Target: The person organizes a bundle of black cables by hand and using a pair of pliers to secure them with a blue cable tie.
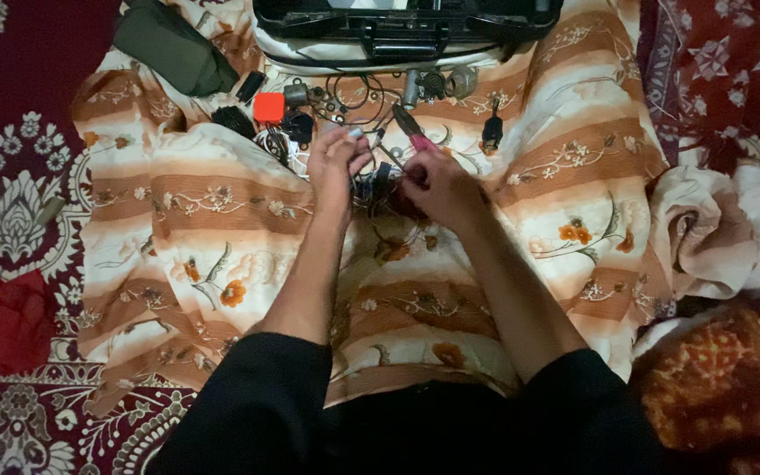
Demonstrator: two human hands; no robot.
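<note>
A: Working small parts over the striped floral cloth (222, 198). Left hand (338, 163) pinches a thin dark wire (378, 151); right hand (437, 186) grips red-handled pliers (408, 123), tip pointing far.

B: Step?

A: Probably trimming or stripping. Next move needs steady alignment of the pliers' tip on wire. Orange square block (268, 106) and black case (406, 22) lie far.

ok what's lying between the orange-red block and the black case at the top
In the head view, between the orange-red block and the black case lie small dark metal parts and thin looped wires on the striped cloth.
</note>
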